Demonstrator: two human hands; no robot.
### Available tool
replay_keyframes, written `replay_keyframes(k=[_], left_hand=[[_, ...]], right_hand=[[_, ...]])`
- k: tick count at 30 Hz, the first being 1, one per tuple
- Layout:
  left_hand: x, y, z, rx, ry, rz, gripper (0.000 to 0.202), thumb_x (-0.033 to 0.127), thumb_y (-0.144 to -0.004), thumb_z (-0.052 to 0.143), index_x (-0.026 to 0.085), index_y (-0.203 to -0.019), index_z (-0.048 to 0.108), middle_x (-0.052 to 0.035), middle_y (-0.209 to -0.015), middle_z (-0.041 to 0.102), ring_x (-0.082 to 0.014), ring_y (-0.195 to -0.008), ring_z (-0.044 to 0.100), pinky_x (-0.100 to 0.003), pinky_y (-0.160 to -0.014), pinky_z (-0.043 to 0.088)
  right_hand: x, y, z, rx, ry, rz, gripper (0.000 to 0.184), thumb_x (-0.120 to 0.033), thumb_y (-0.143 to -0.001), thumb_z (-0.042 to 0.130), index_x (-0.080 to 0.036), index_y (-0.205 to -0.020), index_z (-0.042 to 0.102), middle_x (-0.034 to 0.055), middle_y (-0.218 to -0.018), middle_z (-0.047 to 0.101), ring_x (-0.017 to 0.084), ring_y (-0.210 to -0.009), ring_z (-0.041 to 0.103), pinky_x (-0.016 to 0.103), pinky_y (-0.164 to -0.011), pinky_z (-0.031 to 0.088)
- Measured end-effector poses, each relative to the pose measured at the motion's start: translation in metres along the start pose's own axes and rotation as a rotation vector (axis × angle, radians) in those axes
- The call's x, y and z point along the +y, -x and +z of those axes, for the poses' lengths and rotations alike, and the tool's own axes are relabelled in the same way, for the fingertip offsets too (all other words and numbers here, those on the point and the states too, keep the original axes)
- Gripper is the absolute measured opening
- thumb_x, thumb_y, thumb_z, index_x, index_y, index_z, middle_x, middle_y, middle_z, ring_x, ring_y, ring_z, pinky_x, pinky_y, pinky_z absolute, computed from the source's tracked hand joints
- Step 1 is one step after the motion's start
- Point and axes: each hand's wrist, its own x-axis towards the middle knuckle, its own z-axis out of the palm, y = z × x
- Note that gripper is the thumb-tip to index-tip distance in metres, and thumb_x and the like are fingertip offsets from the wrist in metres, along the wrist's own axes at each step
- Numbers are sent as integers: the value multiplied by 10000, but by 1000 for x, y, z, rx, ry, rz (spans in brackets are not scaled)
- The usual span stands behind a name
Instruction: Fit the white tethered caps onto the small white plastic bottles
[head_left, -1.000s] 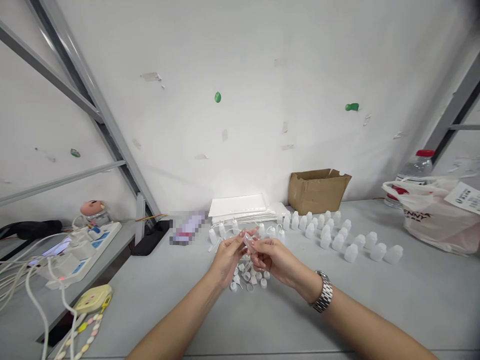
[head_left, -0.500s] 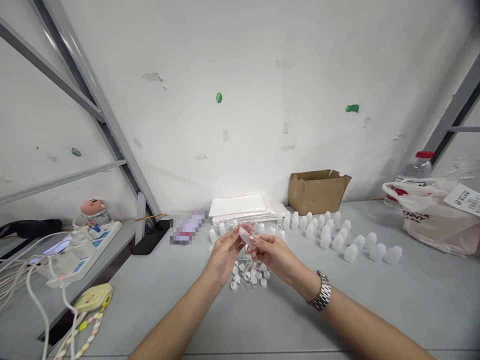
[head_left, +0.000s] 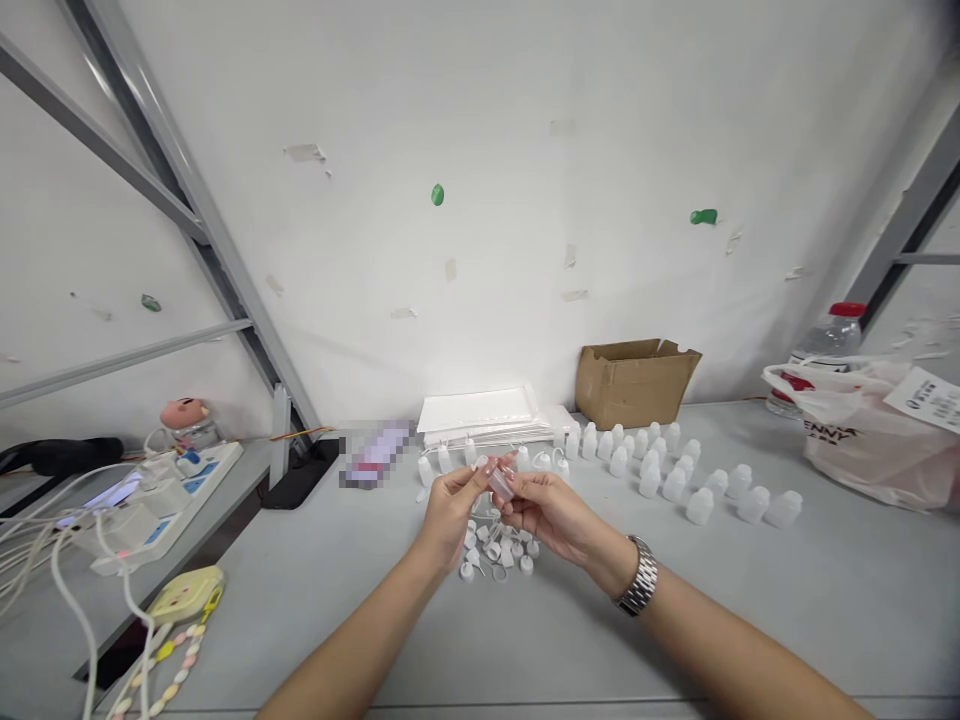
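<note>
A small translucent squeeze bottle is held tilted between my two hands, above the tabletop. My right hand is closed around its body, thumb and fingertips pinching it. At the bottle's upper left end, the fingers of my left hand are closed on a white cap, mostly hidden by the fingertips. Below my hands lies a loose pile of white caps, some with thin curved tubes. Several capped bottles stand just behind my hands.
Uncapped bottles stand in rows to the right. Behind are flat white packages and an open cardboard box. A plastic bag sits far right. At left are a power strip, cables and a yellow case.
My left thumb and fingers have shifted round the cap end and cover more of it. The bottle has tipped slightly and sits a little lower; my right hand keeps its grip.
</note>
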Motion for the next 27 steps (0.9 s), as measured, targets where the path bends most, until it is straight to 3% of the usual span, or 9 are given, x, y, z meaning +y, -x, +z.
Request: replay_keyframes(k=[4, 9, 12, 16, 18, 23, 27], left_hand=[[0, -2, -2, 116, 2, -14, 306, 384, -687, 664, 147, -875, 710, -105, -1039, 681, -266, -1066, 544, -351, -918, 374], [4, -2, -3, 13, 177, -152, 404, 474, -731, 587, 137, -930, 691, -127, -1053, 670, -262, -1012, 578, -352, -865, 416], [6, -2, -3, -3, 191, -175, 402, 471, -699, 626, 144, -926, 687, -116, -944, 699, -266, -993, 590, -348, -844, 430], [4, -1, -2, -13, 180, -166, 365, 455, -689, 644, 129, -844, 699, -72, -660, 678, -260, -1040, 568, -324, -871, 413], [3, -1, -1, -22, 167, -150, 329, 441, -701, 637, 131, -786, 704, -62, -627, 664, -256, -1016, 578, -326, -868, 415], [1, -1, -1, 8, 152, -152, 283, 389, -692, 663, 139, -819, 707, -94, -942, 693, -226, -965, 587, -318, -838, 424], [-1, -2, -2, 8, 190, -177, 268, 348, -685, 678, 153, -867, 702, -90, -1010, 680, -233, -1023, 565, -313, -842, 419]], right_hand=[[-3, 0, 8, 74, 200, -90, 277, -411, -708, 670, -137, -742, 671, 30, -686, 629, 107, -621, 543, 241, -601, 406], [-3, 5, 13, 28, 113, -33, 312, -442, -699, 666, -133, -667, 641, 14, -624, 609, 82, -537, 501, 225, -544, 380], [-3, 7, 14, -4, 69, 10, 335, -466, -707, 650, -130, -699, 637, 21, -601, 614, 80, -496, 484, 225, -507, 356], [-3, 8, 15, -46, 68, 23, 352, -486, -706, 643, -138, -664, 616, 12, -562, 593, 78, -469, 460, 227, -486, 329], [-2, 8, 15, -44, 78, 7, 357, -492, -710, 635, -140, -657, 612, -5, -524, 563, 71, -449, 429, 226, -478, 308], [0, 7, 16, 24, 174, -48, 384, -515, -725, 608, -136, -661, 605, -20, -508, 529, 65, -438, 387, 225, -473, 276], [1, 5, 15, 87, 250, -71, 404, -535, -719, 600, -145, -613, 577, -21, -519, 519, 73, -457, 392, 230, -484, 282]])
